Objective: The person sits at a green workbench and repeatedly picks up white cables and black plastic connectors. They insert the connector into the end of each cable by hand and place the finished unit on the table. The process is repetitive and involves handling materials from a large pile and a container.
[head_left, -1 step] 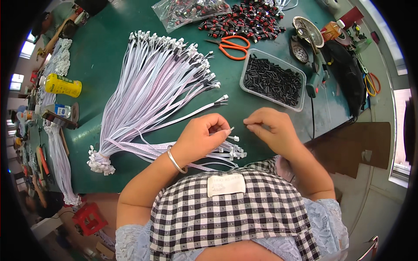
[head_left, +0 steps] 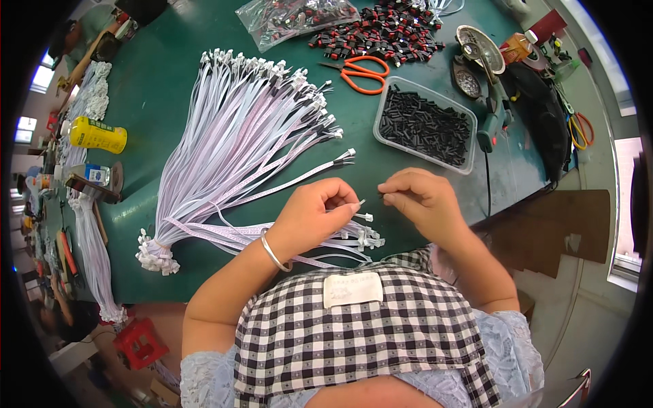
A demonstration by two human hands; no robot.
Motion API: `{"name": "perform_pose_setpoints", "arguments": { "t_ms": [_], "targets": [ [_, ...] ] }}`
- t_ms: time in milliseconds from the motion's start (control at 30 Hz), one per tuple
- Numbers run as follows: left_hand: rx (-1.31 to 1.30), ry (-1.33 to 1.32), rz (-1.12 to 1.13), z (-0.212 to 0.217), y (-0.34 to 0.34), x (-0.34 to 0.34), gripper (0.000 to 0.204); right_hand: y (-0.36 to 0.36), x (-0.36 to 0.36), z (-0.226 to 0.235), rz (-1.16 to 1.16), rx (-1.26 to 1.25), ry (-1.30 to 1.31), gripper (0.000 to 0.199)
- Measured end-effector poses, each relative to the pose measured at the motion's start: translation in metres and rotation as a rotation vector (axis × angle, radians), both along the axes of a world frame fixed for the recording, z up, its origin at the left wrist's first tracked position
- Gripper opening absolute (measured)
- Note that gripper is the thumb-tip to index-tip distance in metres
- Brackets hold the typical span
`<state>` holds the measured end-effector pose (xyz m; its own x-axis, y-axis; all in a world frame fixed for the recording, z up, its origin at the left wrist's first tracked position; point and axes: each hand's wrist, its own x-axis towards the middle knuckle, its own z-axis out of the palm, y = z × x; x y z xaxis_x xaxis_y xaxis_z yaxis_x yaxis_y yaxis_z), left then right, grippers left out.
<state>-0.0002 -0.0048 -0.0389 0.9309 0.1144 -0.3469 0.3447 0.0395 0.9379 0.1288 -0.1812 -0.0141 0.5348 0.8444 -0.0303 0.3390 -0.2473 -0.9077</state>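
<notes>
My left hand (head_left: 320,210) is closed in a pinch on the end of a white cable; its pale tip (head_left: 362,202) sticks out past thumb and forefinger. Just right of it, my right hand (head_left: 422,199) pinches a small dark piece, mostly hidden by the fingertips; it resembles the short black tubes (head_left: 425,129) in the clear plastic box (head_left: 403,155). The two hands are apart by a small gap. A large bundle of flat white cables (head_left: 204,156) fans out on the green table, tied near its left end. Several white connector ends (head_left: 367,238) lie under my left hand.
Orange-handled scissors (head_left: 366,75) lie beyond the box, near a heap of black and red parts (head_left: 388,34) and a clear bag (head_left: 292,20). A green-and-black corded tool (head_left: 491,126) and metal dish (head_left: 479,47) stand right. A yellow bottle (head_left: 98,134) is at left.
My right hand has shifted very slightly left, toward the left hand, and a dark piece shows at its fingertips. The left hand looks unchanged.
</notes>
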Motion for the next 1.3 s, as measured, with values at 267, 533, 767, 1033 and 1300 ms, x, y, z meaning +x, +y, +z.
{"name": "perform_pose_setpoints", "arguments": {
  "t_ms": [267,533,767,1033,1300],
  "targets": [
    [-0.19,0.066,0.042,-0.008,0.002,-0.003,0.008,0.006,-0.022,-0.021,-0.23,0.1,0.457,0.009],
    [-0.246,0.049,0.04,-0.006,0.005,-0.002,0.009,0.006,-0.02,-0.023,-0.217,0.123,0.346,0.01],
    [-0.24,0.065,0.022,-0.008,0.006,-0.002,0.009,0.009,-0.019,-0.021,-0.171,0.082,0.253,0.01],
    [-0.213,0.037,0.03,-0.005,0.005,-0.004,0.01,0.005,-0.024,-0.022,-0.146,0.066,0.169,0.01],
    [-0.183,0.069,0.001,-0.008,0.007,-0.004,0.009,0.008,-0.022,-0.018,-0.095,0.078,0.075,0.009]
  ]
}}
